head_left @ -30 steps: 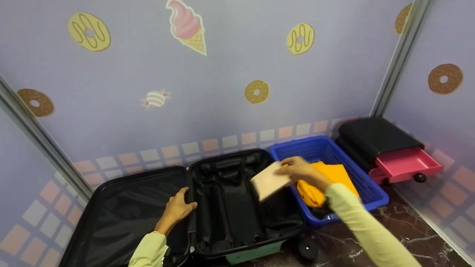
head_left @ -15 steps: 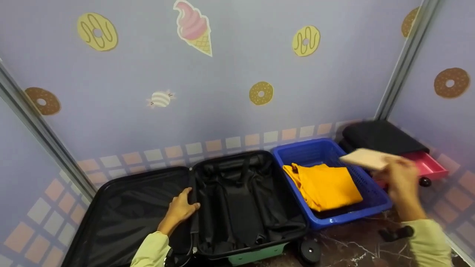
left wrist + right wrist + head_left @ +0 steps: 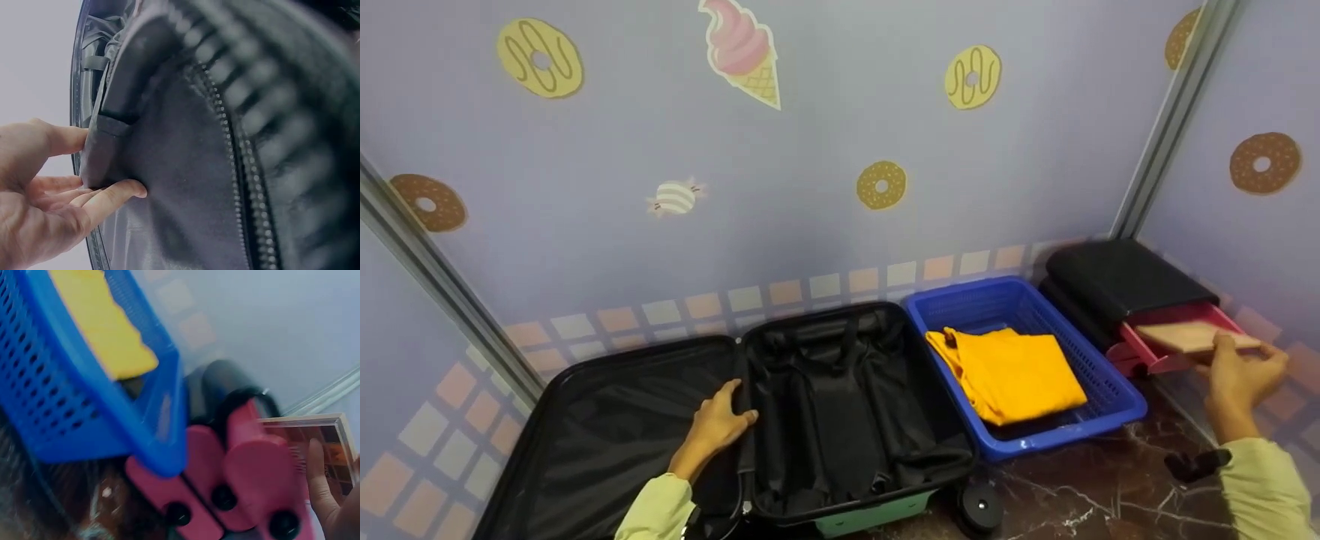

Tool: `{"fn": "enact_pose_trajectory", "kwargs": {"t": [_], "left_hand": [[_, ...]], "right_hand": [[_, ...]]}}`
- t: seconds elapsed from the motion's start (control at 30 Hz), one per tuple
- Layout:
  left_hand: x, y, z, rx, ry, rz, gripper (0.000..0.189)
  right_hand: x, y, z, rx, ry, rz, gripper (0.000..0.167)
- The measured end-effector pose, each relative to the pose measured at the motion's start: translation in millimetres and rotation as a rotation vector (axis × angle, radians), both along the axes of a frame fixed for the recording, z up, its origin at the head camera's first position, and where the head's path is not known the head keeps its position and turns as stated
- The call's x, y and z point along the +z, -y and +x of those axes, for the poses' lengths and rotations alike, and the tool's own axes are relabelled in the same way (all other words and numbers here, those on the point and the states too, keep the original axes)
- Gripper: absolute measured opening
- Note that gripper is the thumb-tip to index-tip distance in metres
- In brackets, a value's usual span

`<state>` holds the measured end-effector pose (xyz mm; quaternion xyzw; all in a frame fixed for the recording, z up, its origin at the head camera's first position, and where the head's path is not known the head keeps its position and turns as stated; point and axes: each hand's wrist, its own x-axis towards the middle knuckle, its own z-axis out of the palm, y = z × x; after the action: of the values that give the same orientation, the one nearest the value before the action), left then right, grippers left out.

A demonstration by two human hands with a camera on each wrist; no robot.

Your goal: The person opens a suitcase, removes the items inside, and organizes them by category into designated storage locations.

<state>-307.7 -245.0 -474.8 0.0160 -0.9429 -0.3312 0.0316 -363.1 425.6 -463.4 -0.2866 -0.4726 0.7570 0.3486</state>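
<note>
My right hand [image 3: 1245, 382] pinches a flat beige book-like item [image 3: 1192, 336] by its near edge. In the right wrist view a brown picture shows on this book-like item [image 3: 332, 455]. It is held right over the pulled-out pink drawer [image 3: 1147, 346] of a black-topped unit [image 3: 1129, 277]. My left hand [image 3: 712, 431] rests at the hinge side of a black-lined suitcase [image 3: 847, 420] that lies spread out. In the left wrist view my left hand [image 3: 62, 197] has its fingertips on the dark lining's edge [image 3: 107, 152], fingers fairly straight.
A blue basket [image 3: 1027, 448] with a folded yellow cloth [image 3: 1016, 375] stands between suitcase and drawer unit. A suitcase wheel [image 3: 981, 506] juts out at the front. The patterned wall [image 3: 810, 225] runs close behind everything, over a dark marbled floor [image 3: 1072, 495].
My right hand has carried the book-like item from above the suitcase, across the basket, to the pink drawer on the right. My left hand has stayed on the suitcase.
</note>
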Motion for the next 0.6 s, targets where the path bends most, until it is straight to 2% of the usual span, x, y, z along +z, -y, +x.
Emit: {"fn": "enact_pose_trajectory", "kwargs": {"t": [0.13,0.23,0.3,0.37,0.43,0.5,0.6], "left_hand": [[-0.7,1.0,0.4,-0.009,0.006,0.004,0.067],[-0.7,1.9,0.5,-0.022,0.002,0.011,0.066],[-0.2,3.1,0.9,-0.03,-0.004,0.013,0.066],[-0.4,4.7,2.2,-0.029,-0.002,0.011,0.066],[-0.8,6.1,3.3,-0.026,0.009,0.003,0.067],[-1.3,6.7,3.6,-0.023,0.02,-0.004,0.067],[-2.0,5.8,2.3,-0.026,0.029,-0.005,0.067]], "right_hand": [[-15.0,-6.3,-3.6,-0.011,-0.037,-0.006,0.021],[-21.5,-8.4,-10.1,-0.022,-0.02,0.111,0.015],[-24.6,-7.9,-13.6,-0.044,0.091,0.258,0.02],[-28.9,-6.3,-16.0,-0.063,0.223,0.396,0.04],[-33.9,-4.8,-16.8,-0.081,0.317,0.479,0.058],[-39.1,-4.0,-16.4,-0.097,0.332,0.494,0.061],[-43.6,-5.9,-13.4,-0.101,0.234,0.404,0.05]]}}
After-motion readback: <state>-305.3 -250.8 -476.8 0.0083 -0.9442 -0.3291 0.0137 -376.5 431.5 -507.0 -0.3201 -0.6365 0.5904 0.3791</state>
